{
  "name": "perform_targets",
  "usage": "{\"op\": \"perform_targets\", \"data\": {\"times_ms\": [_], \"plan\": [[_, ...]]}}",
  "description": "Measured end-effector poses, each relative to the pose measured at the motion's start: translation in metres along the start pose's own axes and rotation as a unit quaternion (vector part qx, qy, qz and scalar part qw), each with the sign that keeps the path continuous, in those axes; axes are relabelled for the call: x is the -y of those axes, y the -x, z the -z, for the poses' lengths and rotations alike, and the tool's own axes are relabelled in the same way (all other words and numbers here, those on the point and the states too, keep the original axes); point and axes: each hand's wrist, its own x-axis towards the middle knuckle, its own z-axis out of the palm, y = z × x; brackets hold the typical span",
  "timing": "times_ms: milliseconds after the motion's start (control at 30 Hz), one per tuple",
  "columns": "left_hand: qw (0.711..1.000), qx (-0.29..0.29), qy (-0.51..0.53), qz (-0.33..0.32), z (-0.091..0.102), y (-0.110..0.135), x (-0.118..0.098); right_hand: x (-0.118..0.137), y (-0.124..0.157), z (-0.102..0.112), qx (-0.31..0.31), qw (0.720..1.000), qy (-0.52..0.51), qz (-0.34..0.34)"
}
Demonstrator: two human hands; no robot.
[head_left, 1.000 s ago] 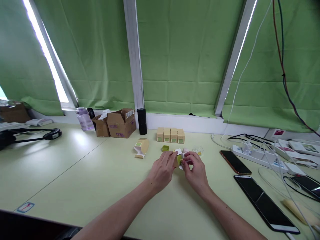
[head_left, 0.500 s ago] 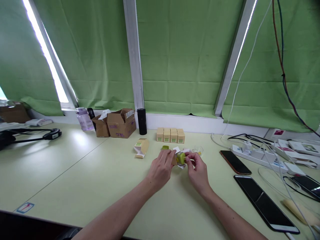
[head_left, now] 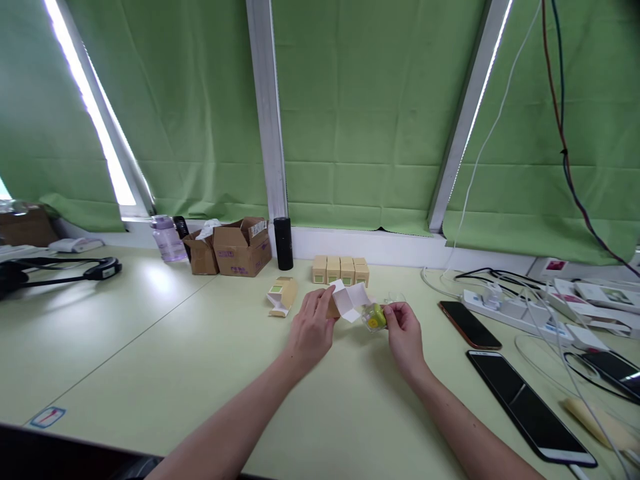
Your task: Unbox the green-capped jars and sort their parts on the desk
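My left hand [head_left: 311, 327] is closed around a small tan cardboard box [head_left: 345, 301] lying on its side, its white inner flaps spread open to the right. My right hand [head_left: 404, 333] pinches a small green-and-clear container [head_left: 374, 318] with a yellow spot, just outside the flaps; its exact kind is too small to tell. Behind that hand, a clear plastic piece [head_left: 397, 297] is partly hidden. An opened tan box [head_left: 283, 295] lies to the left of my left hand. Beyond both hands stands a row of small tan boxes [head_left: 341, 269].
Brown cartons [head_left: 244, 257], a black cylinder [head_left: 283, 244] and a lilac bottle [head_left: 169, 238] stand along the back. To the right lie two phones, a large one [head_left: 530, 407] and a smaller one [head_left: 469, 325], beside a white power strip [head_left: 517, 317] with loose cables.
The green-and-clear container has come out of the small box as my right hand moved right. My left hand has shifted slightly left with the box, and its white flaps show more.
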Motion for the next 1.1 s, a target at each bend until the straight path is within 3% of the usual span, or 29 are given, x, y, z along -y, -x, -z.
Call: {"op": "perform_targets", "data": {"times_ms": [233,433,567,667,833,967,1100], "plan": [[0.989,-0.036,0.13,0.054,-0.003,-0.001,0.002,-0.006,-0.004,0.005,0.043,0.997,0.059,0.015],[0.957,-0.029,0.272,0.094,-0.004,-0.002,-0.002,-0.013,-0.006,0.004,0.087,0.988,0.124,0.014],[0.928,-0.023,0.337,0.16,-0.003,-0.006,-0.003,-0.012,-0.005,0.004,0.104,0.979,0.174,0.019],[0.885,-0.016,0.417,0.204,-0.002,-0.008,-0.003,-0.01,-0.002,0.004,0.125,0.974,0.19,0.015],[0.79,-0.025,0.552,0.265,0.002,-0.011,0.0,-0.011,0.0,0.001,0.14,0.969,0.204,0.015],[0.748,-0.027,0.587,0.308,0.001,-0.01,0.003,-0.013,0.0,0.0,0.143,0.97,0.198,0.017],[0.699,-0.034,0.643,0.311,-0.001,-0.01,0.005,-0.013,0.001,0.001,0.153,0.97,0.188,0.013]]}}
